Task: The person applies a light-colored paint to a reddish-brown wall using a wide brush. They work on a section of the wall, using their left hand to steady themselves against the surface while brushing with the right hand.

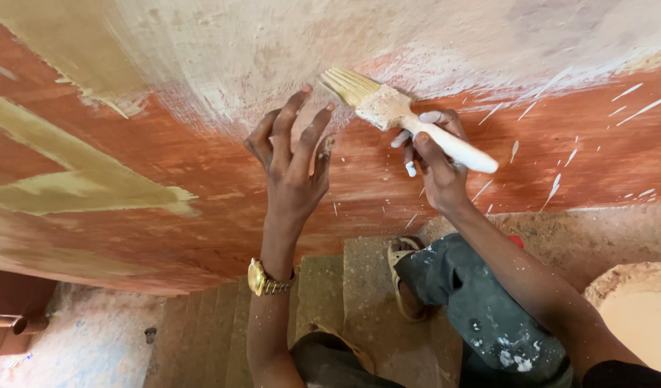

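Note:
My right hand grips the white handle of a wide paintbrush caked in pale paint. Its yellowish bristles press against the wall where whitish paint meets red-brown. My left hand is raised beside the brush with fingers spread, fingertips against the wall, holding nothing. A gold wristwatch sits on my left wrist.
The wall is red-brown with cream patches at left and white splatter streaks at right. Below are concrete steps, my sandalled foot and paint-spotted dark trousers. A round container of pale paint stands at lower right.

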